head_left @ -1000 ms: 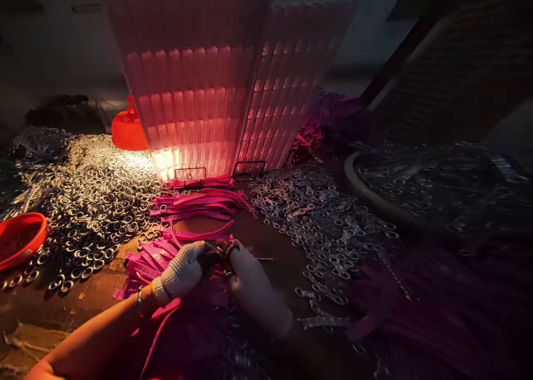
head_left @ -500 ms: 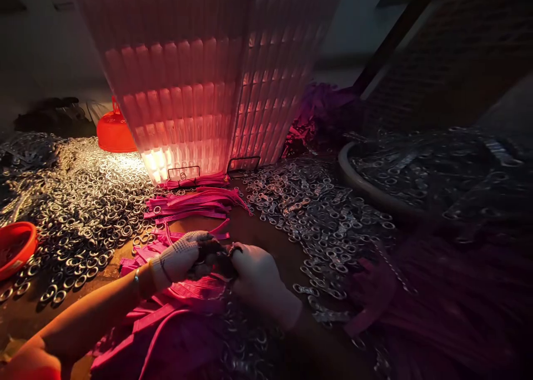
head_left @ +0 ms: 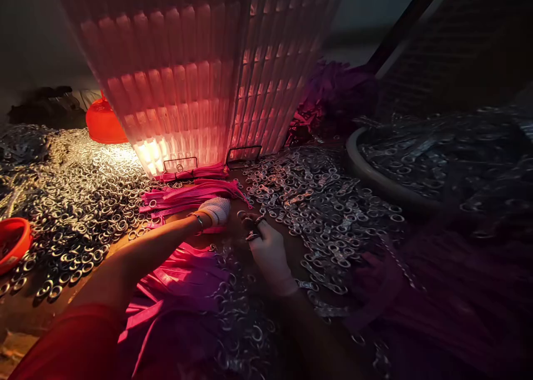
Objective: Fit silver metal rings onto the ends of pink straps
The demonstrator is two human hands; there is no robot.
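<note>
Pink straps (head_left: 187, 194) lie stacked mid-bench, the gloved left hand (head_left: 215, 210) resting closed on their near edge. Right hand (head_left: 266, 247), gloved, pinches a small dark metal piece (head_left: 252, 228) just beside. Loose metal rings (head_left: 83, 202) heaped left, clips (head_left: 325, 202) right. More straps (head_left: 183, 280) piled nearer: judging by the heaps, much remains unassembled.

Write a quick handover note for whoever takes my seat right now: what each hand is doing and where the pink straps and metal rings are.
Left hand, gloved, rests on the pink straps fanned out below the lit ribbed stack.
Right hand, gloved, pinches a small dark metal piece at its fingertips; what it is cannot be told.
More pink straps lie near the lap.
Loose metal rings are heaped left, metal clips right.
Done and left: cannot tell.
</note>
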